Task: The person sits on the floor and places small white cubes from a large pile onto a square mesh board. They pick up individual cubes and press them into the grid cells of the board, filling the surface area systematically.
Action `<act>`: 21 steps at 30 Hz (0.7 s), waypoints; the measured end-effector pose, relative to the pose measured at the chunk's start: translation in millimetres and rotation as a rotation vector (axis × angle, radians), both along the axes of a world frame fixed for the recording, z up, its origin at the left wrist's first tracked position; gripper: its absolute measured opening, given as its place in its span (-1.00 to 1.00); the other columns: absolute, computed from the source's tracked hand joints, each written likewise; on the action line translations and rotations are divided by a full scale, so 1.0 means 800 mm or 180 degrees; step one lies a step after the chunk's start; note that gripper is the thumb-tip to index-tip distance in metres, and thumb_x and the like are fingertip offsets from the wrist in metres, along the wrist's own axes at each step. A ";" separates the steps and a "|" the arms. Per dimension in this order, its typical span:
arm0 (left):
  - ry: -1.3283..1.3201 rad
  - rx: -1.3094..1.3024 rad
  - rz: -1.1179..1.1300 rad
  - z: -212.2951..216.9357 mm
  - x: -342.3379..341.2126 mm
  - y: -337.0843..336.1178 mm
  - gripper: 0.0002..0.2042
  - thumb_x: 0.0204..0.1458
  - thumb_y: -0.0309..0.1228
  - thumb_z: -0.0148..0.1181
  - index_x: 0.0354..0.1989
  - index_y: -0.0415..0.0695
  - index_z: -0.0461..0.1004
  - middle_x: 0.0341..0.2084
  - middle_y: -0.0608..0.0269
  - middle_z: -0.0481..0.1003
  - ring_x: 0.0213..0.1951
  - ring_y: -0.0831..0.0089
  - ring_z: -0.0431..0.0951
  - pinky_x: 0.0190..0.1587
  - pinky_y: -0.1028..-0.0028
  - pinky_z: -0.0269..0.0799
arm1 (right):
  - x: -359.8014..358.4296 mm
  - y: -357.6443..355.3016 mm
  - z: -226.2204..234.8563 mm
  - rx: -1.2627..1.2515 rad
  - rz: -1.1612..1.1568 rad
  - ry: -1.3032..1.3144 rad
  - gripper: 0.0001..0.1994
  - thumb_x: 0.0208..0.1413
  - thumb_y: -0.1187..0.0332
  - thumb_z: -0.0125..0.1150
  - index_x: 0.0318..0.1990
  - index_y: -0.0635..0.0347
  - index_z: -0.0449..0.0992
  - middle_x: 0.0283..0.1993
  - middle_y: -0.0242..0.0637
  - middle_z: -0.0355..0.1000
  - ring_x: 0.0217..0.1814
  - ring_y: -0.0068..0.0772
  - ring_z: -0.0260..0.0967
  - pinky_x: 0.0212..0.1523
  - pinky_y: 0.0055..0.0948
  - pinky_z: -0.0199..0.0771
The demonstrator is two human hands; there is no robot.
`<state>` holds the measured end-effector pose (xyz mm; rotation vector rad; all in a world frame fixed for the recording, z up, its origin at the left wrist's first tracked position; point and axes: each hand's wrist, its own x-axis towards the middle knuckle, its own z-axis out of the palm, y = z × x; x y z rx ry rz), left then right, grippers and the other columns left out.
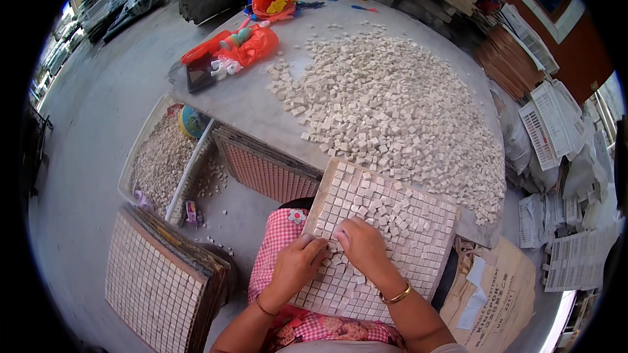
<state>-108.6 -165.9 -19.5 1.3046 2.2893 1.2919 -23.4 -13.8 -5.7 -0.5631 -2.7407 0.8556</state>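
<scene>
A square mosaic grid board (428, 273) lies tilted across my lap, its cells largely filled with small pale stone cubes. Loose cubes (381, 211) are heaped on top of it, mostly around its middle. My left hand (297, 267) is over the board's left part, thumb and fingers pinched together. Close beside it my right hand (364, 246) bends down, its fingertips also pinched at the grid. Only a small gap parts the fingertips of the two hands. Whatever sits between the fingers of each hand is hidden or too small to name.
Beyond the board, a grey table (242, 106) bears a wide pile of stone cubes (399, 104), red plastic bags (261, 46) and a dark tablet-like device (199, 75). To the left stand a bin of cubes (157, 163) and stacked filled grids (154, 281). White crates (553, 124) are at right.
</scene>
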 end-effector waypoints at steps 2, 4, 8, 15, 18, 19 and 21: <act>-0.0167 0.0010 0.0036 -0.008 0.001 -0.002 -0.79 -0.11 -0.54 0.27 -0.24 -0.14 0.50 -0.42 0.11 0.51 -0.42 0.14 0.55 -0.39 0.33 0.46 | 0.003 0.004 -0.002 0.0016 0.0104 0.0040 -0.88 0.02 0.35 0.23 -0.39 0.17 0.46 -0.41 -0.18 0.38 -0.36 -0.05 0.40 -0.36 -0.19 0.40; -0.0292 0.0110 0.0123 -0.013 -0.001 -0.005 -0.80 -0.10 -0.54 0.26 -0.25 -0.15 0.50 -0.43 0.10 0.51 -0.44 0.15 0.54 -0.40 0.34 0.45 | 0.004 0.008 0.000 0.0003 0.0202 -0.0002 -0.88 0.01 0.35 0.24 -0.39 0.17 0.46 -0.40 -0.19 0.38 -0.36 -0.05 0.39 -0.36 -0.19 0.41; -0.0767 0.0070 0.0441 -0.009 -0.004 -0.017 -0.80 -0.10 -0.57 0.24 -0.25 -0.17 0.49 -0.45 0.09 0.50 -0.46 0.18 0.52 -0.41 0.37 0.43 | 0.001 0.007 0.006 -0.0270 0.0085 0.0112 -0.85 -0.05 0.36 0.31 -0.44 0.20 0.47 -0.49 -0.23 0.38 -0.48 -0.22 0.35 -0.45 -0.31 0.36; -0.0464 0.0086 0.0207 -0.007 -0.023 -0.015 -0.80 -0.08 -0.61 0.19 -0.23 -0.21 0.48 -0.36 0.05 0.50 -0.33 0.07 0.54 -0.27 0.29 0.45 | 0.018 0.015 0.023 -0.1157 -0.0251 0.0210 -0.84 -0.07 0.39 0.37 -0.49 0.25 0.51 -0.58 -0.32 0.37 -0.59 -0.49 0.22 -0.51 -0.49 0.25; -0.0596 0.0031 0.0199 -0.011 -0.025 -0.010 -0.80 -0.10 -0.61 0.20 -0.25 -0.21 0.49 -0.40 0.06 0.50 -0.37 0.11 0.54 -0.31 0.32 0.44 | 0.026 0.017 0.021 -0.1138 -0.0238 0.0168 -0.85 -0.07 0.39 0.37 -0.46 0.24 0.51 -0.54 -0.32 0.39 -0.56 -0.48 0.26 -0.50 -0.50 0.27; -0.0560 0.0044 0.0219 -0.008 -0.023 -0.009 -0.80 -0.11 -0.62 0.21 -0.26 -0.21 0.49 -0.43 0.07 0.49 -0.40 0.14 0.54 -0.34 0.34 0.43 | 0.028 0.017 0.020 -0.1097 -0.0218 0.0127 -0.85 -0.07 0.38 0.37 -0.45 0.24 0.51 -0.53 -0.32 0.40 -0.55 -0.47 0.28 -0.50 -0.50 0.28; -0.0419 0.0033 0.0259 -0.008 -0.022 -0.007 -0.80 -0.12 -0.62 0.21 -0.27 -0.21 0.48 -0.45 0.07 0.50 -0.41 0.16 0.54 -0.38 0.35 0.42 | 0.030 0.010 0.014 -0.0976 -0.0086 0.0201 -0.84 -0.07 0.38 0.37 -0.40 0.22 0.52 -0.47 -0.29 0.42 -0.52 -0.41 0.35 -0.47 -0.45 0.34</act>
